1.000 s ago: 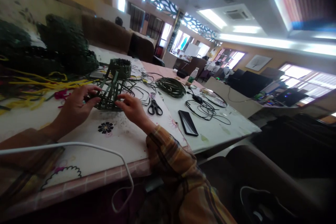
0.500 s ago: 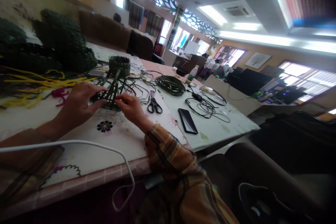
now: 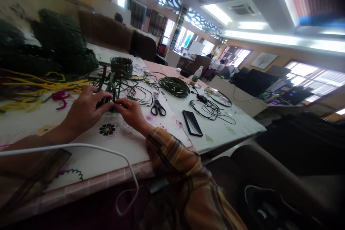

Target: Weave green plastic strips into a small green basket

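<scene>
Dark green flat strips [image 3: 110, 85] stand up from a small woven piece on the table, most of it hidden behind my fingers. My left hand [image 3: 87, 109] curls round the left side of this piece, thumb and fingers closed on it. From the right, my right hand [image 3: 130, 111] pinches a strip at the front, its fingertips meeting the left thumb. Just behind stands a finished-looking round green woven basket [image 3: 122, 67]. Black-handled scissors [image 3: 158, 108] lie on the cloth to the right of my right hand.
Yellow strips [image 3: 40, 86] and a magenta bundle [image 3: 59, 97] lie at left, below dark green woven heaps [image 3: 61, 43]. Rightward are a coil of green strip [image 3: 174, 86], a phone [image 3: 192, 123], a bottle [image 3: 197, 75] and black cable [image 3: 206, 109]. A white cable [image 3: 102, 148] crosses the foreground.
My hands have drawn together at the front of the woven piece, the left thumb now meeting the right fingertips. The upright strips have shifted and lean differently.
</scene>
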Demonstrator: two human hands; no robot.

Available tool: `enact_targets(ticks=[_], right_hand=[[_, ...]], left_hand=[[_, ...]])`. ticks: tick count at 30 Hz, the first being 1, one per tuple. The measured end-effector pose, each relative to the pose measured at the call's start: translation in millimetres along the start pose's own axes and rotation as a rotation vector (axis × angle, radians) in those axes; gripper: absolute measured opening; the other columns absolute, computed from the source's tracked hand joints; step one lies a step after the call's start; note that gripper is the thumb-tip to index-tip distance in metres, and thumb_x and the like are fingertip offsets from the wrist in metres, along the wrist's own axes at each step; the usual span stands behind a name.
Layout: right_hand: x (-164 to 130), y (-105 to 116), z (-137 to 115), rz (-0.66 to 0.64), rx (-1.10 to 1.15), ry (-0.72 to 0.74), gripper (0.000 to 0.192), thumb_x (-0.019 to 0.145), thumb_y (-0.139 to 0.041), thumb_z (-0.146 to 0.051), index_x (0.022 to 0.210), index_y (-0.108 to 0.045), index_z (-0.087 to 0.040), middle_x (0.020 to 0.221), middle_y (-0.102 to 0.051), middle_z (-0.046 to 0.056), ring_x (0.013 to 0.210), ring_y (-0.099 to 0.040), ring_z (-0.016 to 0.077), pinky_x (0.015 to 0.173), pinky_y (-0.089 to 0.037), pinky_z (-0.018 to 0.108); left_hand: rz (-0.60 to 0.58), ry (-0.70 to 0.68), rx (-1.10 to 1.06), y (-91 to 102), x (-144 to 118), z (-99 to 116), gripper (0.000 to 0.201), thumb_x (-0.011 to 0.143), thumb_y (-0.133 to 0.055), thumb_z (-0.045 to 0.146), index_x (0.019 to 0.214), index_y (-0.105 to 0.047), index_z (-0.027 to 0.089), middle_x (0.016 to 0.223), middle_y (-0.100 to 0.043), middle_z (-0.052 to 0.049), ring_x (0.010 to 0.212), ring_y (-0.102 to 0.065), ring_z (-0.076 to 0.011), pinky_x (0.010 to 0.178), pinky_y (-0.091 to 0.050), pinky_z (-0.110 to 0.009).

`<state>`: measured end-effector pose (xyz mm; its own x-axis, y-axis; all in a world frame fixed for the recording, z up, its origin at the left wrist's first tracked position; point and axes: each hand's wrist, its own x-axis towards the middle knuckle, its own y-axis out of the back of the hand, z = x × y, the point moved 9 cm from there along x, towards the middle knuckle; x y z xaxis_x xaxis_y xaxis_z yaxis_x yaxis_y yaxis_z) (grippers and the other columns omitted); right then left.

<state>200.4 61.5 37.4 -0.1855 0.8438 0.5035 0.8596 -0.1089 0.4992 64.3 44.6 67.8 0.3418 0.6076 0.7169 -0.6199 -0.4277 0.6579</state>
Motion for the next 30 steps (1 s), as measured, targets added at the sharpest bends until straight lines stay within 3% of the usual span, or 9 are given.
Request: enact_targets(ticks=[5, 9, 14, 17, 20, 26, 30], right_hand=[[0, -5, -3, -0.048, -0.023, 0.052, 0.01, 0.092, -0.066, -0.022, 0.091, -0.074, -0.016, 0.079, -0.071, -0.001, 0.074, -0.063, 0.01, 0.071, -0.043, 0.019], [-2, -6, -7, -0.079, 0.022, 0.107, 0.009, 0.092, -0.066, -0.022, 0.096, -0.072, -0.017, 0.082, -0.071, -0.002, 0.074, -0.06, 0.0084, 0.073, -0.043, 0.018], [-1, 8, -7, -0.029, 0.033, 0.095, 0.022, 0.089, -0.071, -0.032, 0.105, -0.064, -0.018, 0.062, -0.051, -0.01, 0.058, -0.043, 0.0068, 0.061, -0.036, 0.018], [2, 11, -14, -0.111, -0.037, 0.158, 0.013, 0.09, -0.068, -0.029, 0.091, -0.063, -0.017, 0.068, -0.054, -0.007, 0.063, -0.046, 0.0069, 0.065, -0.036, 0.019], [6, 13, -13, -0.192, -0.122, 0.189, 0.019, 0.092, -0.065, -0.027, 0.077, -0.061, -0.017, 0.07, -0.056, -0.005, 0.066, -0.048, 0.0076, 0.067, -0.035, 0.02], [11, 18, -1, -0.189, -0.204, 0.23, 0.024, 0.095, -0.061, -0.029, 0.075, -0.061, -0.017, 0.07, -0.057, -0.004, 0.068, -0.05, 0.0087, 0.068, -0.035, 0.021], [10, 19, -4, -0.139, -0.283, 0.289, 0.025, 0.099, -0.057, -0.029, 0.076, -0.061, -0.017, 0.075, -0.06, -0.002, 0.071, -0.053, 0.0101, 0.072, -0.037, 0.022]], left_hand=[[0.002, 0.012, -0.024, -5.8, 1, -5, 0.051, 0.096, -0.044, 0.058, 0.098, -0.074, 0.017, 0.096, -0.046, -0.009, 0.098, -0.051, -0.0274, 0.091, -0.045, -0.039], [-0.056, 0.131, -0.129, -7.0, 5, -15, 0.048, 0.091, -0.048, 0.058, 0.086, -0.075, 0.018, 0.085, -0.044, -0.005, 0.082, -0.051, -0.0227, 0.082, -0.044, -0.035], [-0.121, 0.259, -0.185, -7.2, 9, -26, 0.038, 0.081, -0.055, 0.054, 0.076, -0.07, 0.019, 0.08, -0.045, -0.003, 0.076, -0.049, -0.0203, 0.08, -0.041, -0.033], [-0.158, 0.269, -0.167, -7.5, 11, -29, 0.037, 0.077, -0.054, 0.054, 0.07, -0.066, 0.02, 0.081, -0.047, -0.003, 0.077, -0.049, -0.0205, 0.079, -0.04, -0.033], [-0.199, 0.33, -0.154, -7.4, 10, -37, 0.039, 0.075, -0.052, 0.057, 0.068, -0.066, 0.021, 0.08, -0.048, -0.003, 0.075, -0.05, -0.0203, 0.074, -0.04, -0.032], [-0.295, 0.304, -0.257, -12.2, 7, -47, 0.049, 0.068, -0.062, 0.068, 0.079, -0.073, 0.022, 0.091, -0.059, -0.005, 0.087, -0.057, -0.0246, 0.083, -0.042, -0.035], [-0.315, 0.283, -0.264, -14.7, 8, -51, 0.047, 0.072, -0.058, 0.067, 0.077, -0.072, 0.022, 0.086, -0.059, -0.005, 0.085, -0.057, -0.0245, 0.085, -0.042, -0.037]])
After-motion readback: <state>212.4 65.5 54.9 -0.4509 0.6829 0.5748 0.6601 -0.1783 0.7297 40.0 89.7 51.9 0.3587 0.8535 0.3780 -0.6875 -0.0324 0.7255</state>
